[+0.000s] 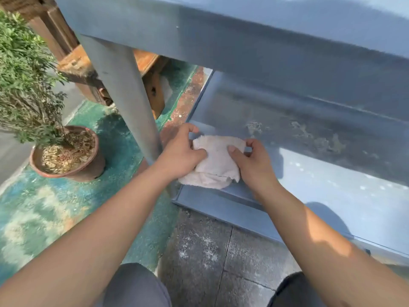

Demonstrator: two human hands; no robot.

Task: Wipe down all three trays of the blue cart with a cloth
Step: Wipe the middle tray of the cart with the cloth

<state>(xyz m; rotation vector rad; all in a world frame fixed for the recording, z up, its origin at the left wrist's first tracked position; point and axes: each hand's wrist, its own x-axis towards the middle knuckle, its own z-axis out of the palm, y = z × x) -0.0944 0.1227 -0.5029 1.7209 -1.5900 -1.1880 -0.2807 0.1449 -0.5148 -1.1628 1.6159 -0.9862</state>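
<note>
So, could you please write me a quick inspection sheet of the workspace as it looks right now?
Surface: lower tray of the blue cart, dusty, with flaky patches toward the back.
Job's things: pale cloth, bunched at the tray's left front corner; upper tray overhead.
Clutter: nothing seen on the tray.
Grips: left hand and right hand both pinch the cloth.
Cables: nothing seen.
Surroundings: potted plant left of the cart leg; wooden furniture behind; worn green floor.
</note>
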